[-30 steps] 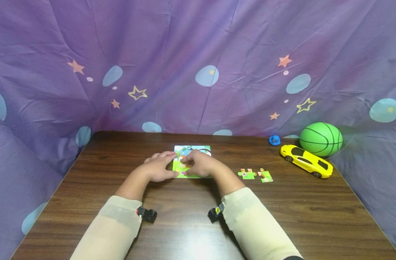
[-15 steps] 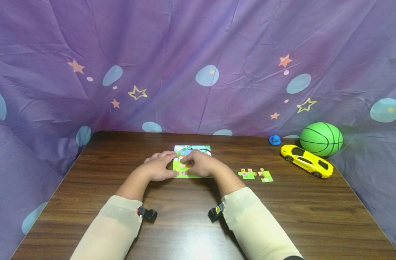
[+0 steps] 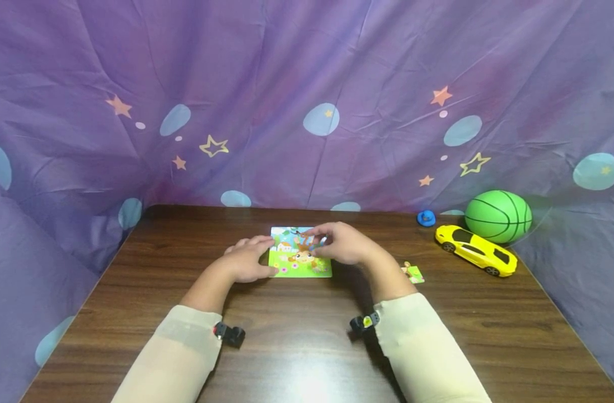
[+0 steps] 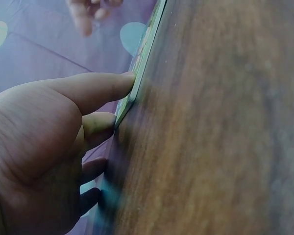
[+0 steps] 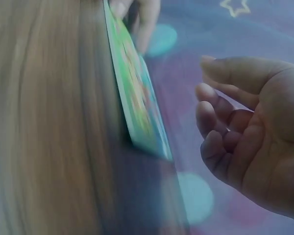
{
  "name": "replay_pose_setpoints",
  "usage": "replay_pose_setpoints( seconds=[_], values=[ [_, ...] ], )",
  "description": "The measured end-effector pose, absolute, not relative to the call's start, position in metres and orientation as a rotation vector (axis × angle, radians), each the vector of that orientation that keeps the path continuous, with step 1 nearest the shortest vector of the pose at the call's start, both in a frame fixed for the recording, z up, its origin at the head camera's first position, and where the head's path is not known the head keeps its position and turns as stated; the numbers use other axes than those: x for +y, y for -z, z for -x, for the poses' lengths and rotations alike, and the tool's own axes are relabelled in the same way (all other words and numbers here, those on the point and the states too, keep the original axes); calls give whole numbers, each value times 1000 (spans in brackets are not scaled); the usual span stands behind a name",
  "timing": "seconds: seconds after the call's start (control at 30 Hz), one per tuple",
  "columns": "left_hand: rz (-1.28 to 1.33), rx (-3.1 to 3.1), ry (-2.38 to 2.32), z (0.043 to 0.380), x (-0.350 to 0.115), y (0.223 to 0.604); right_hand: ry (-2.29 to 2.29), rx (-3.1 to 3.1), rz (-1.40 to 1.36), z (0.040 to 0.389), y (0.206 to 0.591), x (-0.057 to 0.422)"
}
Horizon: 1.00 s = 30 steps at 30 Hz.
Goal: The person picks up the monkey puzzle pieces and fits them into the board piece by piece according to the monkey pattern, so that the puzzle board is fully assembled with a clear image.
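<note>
A jigsaw puzzle board [image 3: 298, 271] with a cartoon animal among flowers lies flat on the table. At its left edge rests my left hand [image 3: 247, 262], thumb at the near corner and fingers spread along the side. The left wrist view shows that thumb [image 4: 105, 90] touching the board's edge. Raised over the board's right part is my right hand [image 3: 348, 244], hiding some of the picture. In the right wrist view its fingers [image 5: 213, 112] are loosely bent with nothing between them, apart from the board [image 5: 137, 93]. One loose puzzle piece [image 3: 415, 273] lies right of my right forearm.
A yellow toy car [image 3: 475, 250], a green ball [image 3: 498, 217] and a small blue toy [image 3: 426, 218] stand at the table's back right. A purple curtain [image 3: 266, 112] hangs behind the brown wooden table [image 3: 186, 235].
My right hand has lifted from the board and moved right, uncovering the animal's face. Its forearm now hides one of the two loose pieces. The left hand stays at the board's edge.
</note>
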<state>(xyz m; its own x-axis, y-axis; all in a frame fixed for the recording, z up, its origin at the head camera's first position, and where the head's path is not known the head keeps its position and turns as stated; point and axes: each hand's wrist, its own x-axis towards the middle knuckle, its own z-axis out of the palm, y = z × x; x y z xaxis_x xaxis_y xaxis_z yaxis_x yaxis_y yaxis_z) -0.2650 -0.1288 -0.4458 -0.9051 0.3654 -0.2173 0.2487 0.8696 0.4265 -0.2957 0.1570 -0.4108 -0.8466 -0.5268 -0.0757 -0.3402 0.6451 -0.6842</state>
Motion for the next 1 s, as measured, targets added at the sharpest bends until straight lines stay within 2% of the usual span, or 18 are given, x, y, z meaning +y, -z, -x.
replay_pose_setpoints(
  seconds=[0.27,0.5,1.0],
  values=[
    [-442,2747,-568,264,-127,445,902,2673,618,289,405,226],
    [-458,2748,-557,265,-126,447,881,2676,426,284,411,275],
    [-475,2756,-554,266,-127,448,803,2571,485,284,431,299]
  ],
)
